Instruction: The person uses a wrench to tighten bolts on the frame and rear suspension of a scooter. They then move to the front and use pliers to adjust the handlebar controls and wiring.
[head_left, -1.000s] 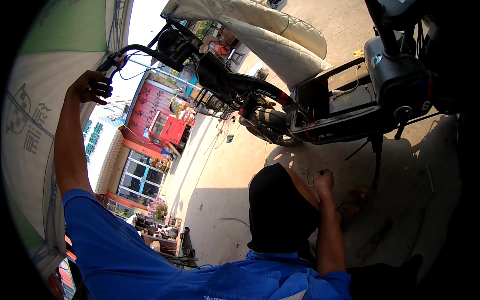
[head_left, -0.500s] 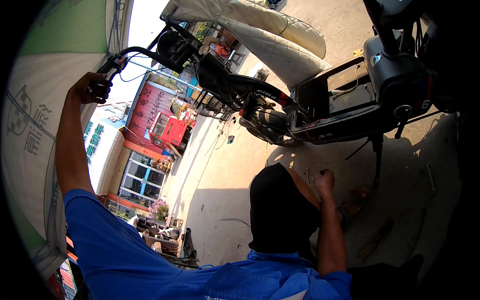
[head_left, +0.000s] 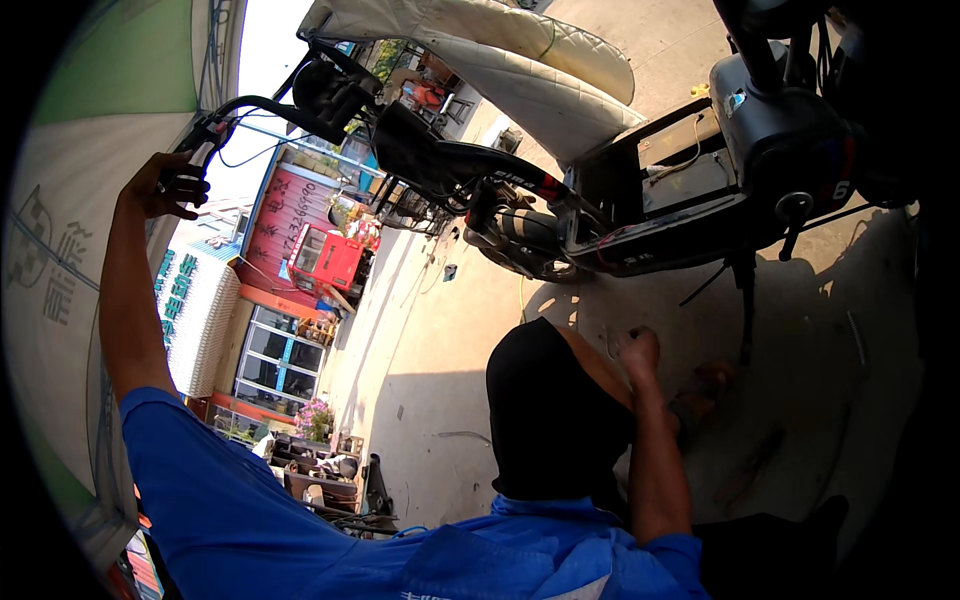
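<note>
My left hand (head_left: 170,187) is raised at the upper left, its fingers curled around the handlebar grip (head_left: 201,143) of a black electric scooter (head_left: 640,240). The scooter's front end, with its brake lever and cables, points towards that hand. My right hand (head_left: 640,352) is closed low beside my bent knee, below the scooter's frame. A thin, pale curved piece (head_left: 610,342) shows next to its fingers; I cannot make out whether the hand holds it. The scooter's floor compartment (head_left: 690,175) lies uncovered, with a cable in it.
A quilted pale cover (head_left: 540,80) hangs from the scooter's front. The kickstand (head_left: 745,300) reaches the concrete. A metal rod (head_left: 857,340) and a strip (head_left: 465,436) lie on the ground. A canopy (head_left: 70,170) stands at left; boxes of parts (head_left: 315,470) and a red vehicle (head_left: 330,262) lie beyond.
The whole view has shifted slightly, so the scooter and surroundings sit a little further left and up. My left hand stays at the grip; my right hand stays closed by the knee.
</note>
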